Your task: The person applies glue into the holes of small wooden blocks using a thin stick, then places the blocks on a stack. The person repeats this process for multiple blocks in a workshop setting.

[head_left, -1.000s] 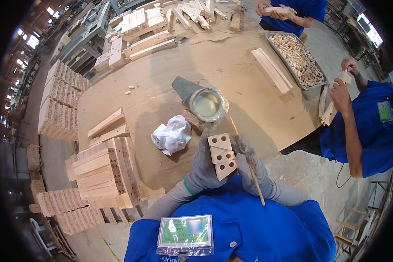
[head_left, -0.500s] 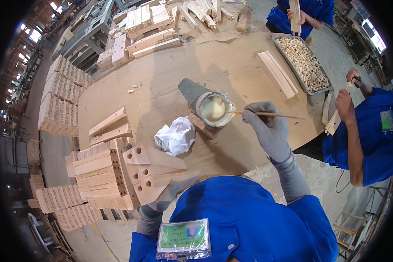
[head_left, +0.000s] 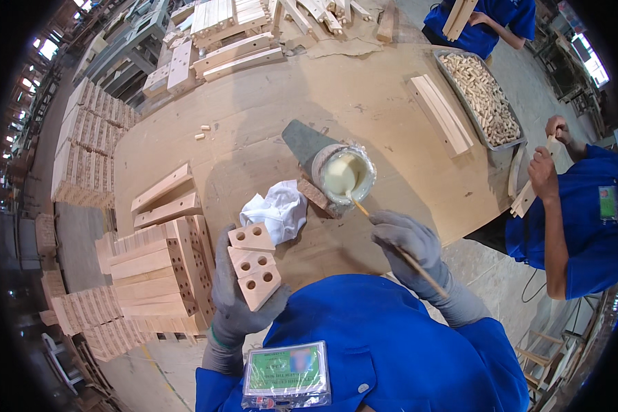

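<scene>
Since half a second earlier, your left hand [head_left: 237, 299] lifted the drilled blocks [head_left: 254, 264] chest-high, gripped tight; your right hand [head_left: 408, 247] pinched the stick [head_left: 398, 248], tip in the glue tub [head_left: 343, 175]. Loading it lightly suited best.

Both hands are covered by grey knitted gloves: the left hand [head_left: 237, 292] has a thin green band at the cuff, the right hand [head_left: 408, 242] a long ribbed grey cuff. The person wears a bright blue work shirt, with a clear plastic badge holder on the chest holding a green card.
</scene>
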The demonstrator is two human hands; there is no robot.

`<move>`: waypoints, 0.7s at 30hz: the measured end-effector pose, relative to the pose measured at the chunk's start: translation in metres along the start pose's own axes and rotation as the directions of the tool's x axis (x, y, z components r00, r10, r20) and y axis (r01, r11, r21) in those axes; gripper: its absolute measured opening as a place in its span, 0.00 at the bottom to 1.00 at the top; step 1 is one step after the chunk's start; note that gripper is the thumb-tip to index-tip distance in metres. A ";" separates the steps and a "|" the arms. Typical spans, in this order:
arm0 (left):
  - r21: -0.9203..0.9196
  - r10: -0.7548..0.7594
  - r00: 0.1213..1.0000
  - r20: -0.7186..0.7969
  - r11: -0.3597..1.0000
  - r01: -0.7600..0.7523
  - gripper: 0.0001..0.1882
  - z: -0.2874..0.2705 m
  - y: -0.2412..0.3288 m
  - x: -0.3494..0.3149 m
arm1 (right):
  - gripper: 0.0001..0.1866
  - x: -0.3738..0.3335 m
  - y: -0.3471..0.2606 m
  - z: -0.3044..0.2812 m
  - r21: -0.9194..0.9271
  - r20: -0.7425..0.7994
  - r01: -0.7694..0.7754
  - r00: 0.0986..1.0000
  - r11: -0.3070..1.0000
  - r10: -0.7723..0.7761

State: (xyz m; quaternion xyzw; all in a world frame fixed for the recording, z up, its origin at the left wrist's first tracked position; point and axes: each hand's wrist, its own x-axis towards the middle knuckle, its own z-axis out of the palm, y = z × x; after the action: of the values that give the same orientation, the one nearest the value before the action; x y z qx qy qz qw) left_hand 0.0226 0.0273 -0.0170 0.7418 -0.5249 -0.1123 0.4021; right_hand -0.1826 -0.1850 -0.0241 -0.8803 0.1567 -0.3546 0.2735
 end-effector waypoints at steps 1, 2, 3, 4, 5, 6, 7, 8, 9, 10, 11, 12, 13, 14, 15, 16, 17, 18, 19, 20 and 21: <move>0.016 0.035 0.999 0.009 0.999 -0.035 0.50 -0.001 0.005 0.007 | 0.12 -0.003 -0.001 -0.003 0.076 -0.030 -0.072 0.997 0.995 0.074; 0.030 0.070 0.997 0.019 0.997 -0.070 0.51 0.001 0.008 0.012 | 0.11 -0.005 -0.001 -0.004 0.153 -0.054 -0.140 0.987 0.978 0.149; -0.035 0.053 0.999 -0.006 0.998 -0.054 0.52 0.004 0.008 0.012 | 0.12 -0.005 0.008 0.002 0.146 -0.140 -0.070 0.986 0.987 0.091; -0.080 0.032 0.999 0.009 0.996 -0.031 0.52 0.007 0.008 0.012 | 0.12 -0.007 0.010 0.006 0.168 -0.120 -0.132 0.981 0.977 0.153; -0.124 0.010 1.000 0.026 0.992 -0.007 0.52 0.009 0.008 0.012 | 0.12 -0.008 0.012 0.009 0.188 -0.099 -0.193 0.972 0.963 0.214; -0.171 -0.009 0.999 0.039 0.985 0.015 0.53 0.011 0.008 0.013 | 0.12 -0.007 0.013 0.011 0.202 -0.076 -0.252 0.959 0.946 0.271; -0.148 0.010 0.999 0.045 0.989 -0.003 0.53 0.011 0.010 0.015 | 0.12 -0.009 0.011 0.011 0.257 -0.101 -0.244 0.956 0.935 0.277; -0.144 0.006 0.998 0.055 0.990 0.002 0.53 0.012 0.009 0.015 | 0.12 -0.013 0.009 0.010 0.311 -0.125 -0.234 0.951 0.921 0.284; -0.138 0.000 0.998 0.067 0.990 0.009 0.54 0.012 0.008 0.014 | 0.11 -0.016 0.007 0.010 0.366 -0.149 -0.223 0.944 0.903 0.294; -0.132 -0.006 0.997 0.079 0.991 0.016 0.54 0.013 0.006 0.013 | 0.11 -0.016 0.008 0.009 0.337 -0.151 -0.232 0.943 0.912 0.295; -0.165 -0.022 0.996 0.087 0.986 0.036 0.54 0.014 0.006 0.014 | 0.11 -0.016 0.010 0.009 0.308 -0.154 -0.240 0.942 0.921 0.297; -0.198 -0.038 0.995 0.096 0.978 0.056 0.55 0.015 0.007 0.014 | 0.10 -0.016 0.011 0.009 0.278 -0.157 -0.249 0.941 0.928 0.300; -0.231 -0.053 0.993 0.106 0.970 0.077 0.55 0.016 0.007 0.014 | 0.10 -0.014 0.012 0.010 0.275 -0.130 -0.248 0.948 0.929 0.292; -0.222 -0.036 0.993 0.113 0.973 0.060 0.54 0.017 0.009 0.015 | 0.09 -0.010 0.011 0.012 0.269 -0.104 -0.246 0.954 0.931 0.282; -0.210 -0.019 0.993 0.121 0.977 0.044 0.54 0.017 0.011 0.017 | 0.09 -0.008 0.011 0.014 0.267 -0.078 -0.243 0.959 0.932 0.273; -0.199 -0.002 0.992 0.129 0.980 0.028 0.54 0.018 0.013 0.019 | 0.09 -0.007 0.010 0.014 0.286 -0.053 -0.256 0.958 0.923 0.282; -0.181 0.022 0.991 0.129 0.983 0.002 0.53 0.019 0.014 0.022 | 0.09 -0.005 0.009 0.014 0.306 -0.028 -0.268 0.957 0.914 0.290; -0.164 0.046 0.990 0.130 0.986 -0.025 0.53 0.020 0.016 0.025 | 0.09 -0.005 0.007 0.013 0.325 -0.003 -0.281 0.955 0.903 0.298; -0.145 0.071 0.989 0.129 0.988 -0.052 0.53 0.020 0.018 0.026 | 0.10 -0.005 0.006 0.012 0.342 -0.003 -0.279 0.955 0.897 0.298; -0.144 0.056 0.990 0.133 0.989 -0.037 0.52 0.022 0.020 0.025 | 0.10 -0.006 0.004 0.011 0.359 -0.003 -0.277 0.955 0.891 0.298; -0.140 0.045 0.989 0.138 0.990 -0.025 0.52 0.023 0.021 0.025 | 0.10 -0.006 0.004 0.011 0.378 -0.008 -0.272 0.955 0.885 0.297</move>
State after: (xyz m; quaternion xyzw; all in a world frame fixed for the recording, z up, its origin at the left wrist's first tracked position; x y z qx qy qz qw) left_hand 0.0050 -0.0087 -0.0102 0.6932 -0.5558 -0.1932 0.4162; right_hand -0.1793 -0.1814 -0.0356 -0.7674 0.2230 -0.3627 0.4794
